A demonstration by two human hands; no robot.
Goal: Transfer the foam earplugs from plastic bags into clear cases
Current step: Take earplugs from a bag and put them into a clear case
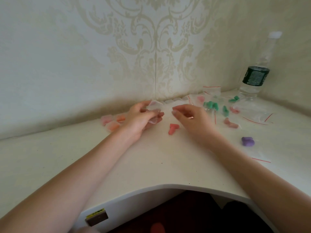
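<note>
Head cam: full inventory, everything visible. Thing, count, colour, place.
clear case: one, open, transparent, held in the left hand
filled cases: about three, holding pink and orange earplugs, left of the left hand
red earplugs: one pair, loose on the desk between the hands
purple earplugs: one pair, right side of the desk
green earplugs: several, some bagged, right of the right hand
pink earplugs: a few, in bags, right side
plastic bags: several, clear with red strips, scattered right
water bottle: one, clear, dark green label, far right corner
desk: one, white
left hand: grips the case
right hand: fingers loosely curled, holds nothing visible
</note>
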